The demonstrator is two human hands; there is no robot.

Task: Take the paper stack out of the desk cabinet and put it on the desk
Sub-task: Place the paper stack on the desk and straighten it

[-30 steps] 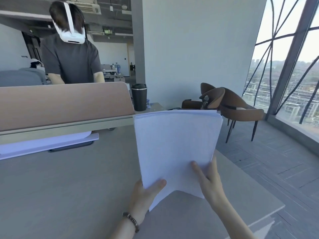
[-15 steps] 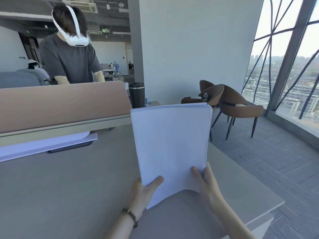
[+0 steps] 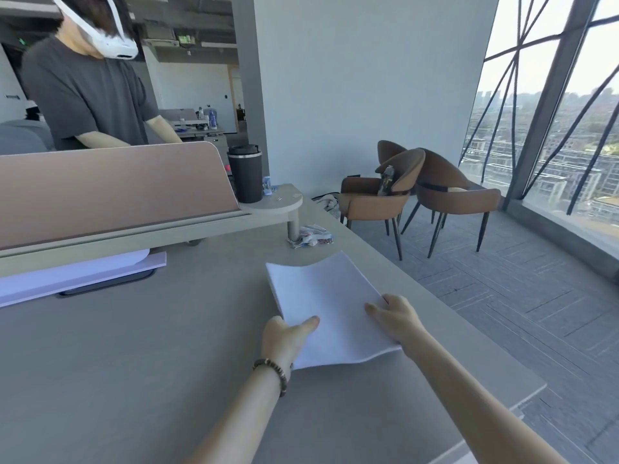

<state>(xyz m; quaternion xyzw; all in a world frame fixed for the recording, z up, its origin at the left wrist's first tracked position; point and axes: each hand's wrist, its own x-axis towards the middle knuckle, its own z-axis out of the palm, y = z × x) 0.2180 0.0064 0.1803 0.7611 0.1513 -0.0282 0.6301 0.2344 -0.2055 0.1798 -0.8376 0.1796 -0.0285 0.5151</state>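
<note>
A white paper stack (image 3: 330,303) lies low over the grey desk (image 3: 134,356), near its right side, sagging a little in the middle. My left hand (image 3: 284,336), with a bead bracelet on the wrist, grips the stack's near left edge, thumb on top. My right hand (image 3: 395,316) holds the near right edge, fingers curled over it. Whether the stack's underside rests on the desk I cannot tell. The desk cabinet is out of view.
A tan divider panel (image 3: 110,192) runs along the desk's far side, with a black cup (image 3: 245,174) on a small shelf. A person in a white headset (image 3: 87,92) stands behind it. White sheets over a dark tablet (image 3: 80,276) lie at left. Brown chairs (image 3: 432,192) stand at right.
The stack was held upright in front of me; both hands have tipped it flat and lowered it toward the desk surface. The person behind the divider has turned to face this way.
</note>
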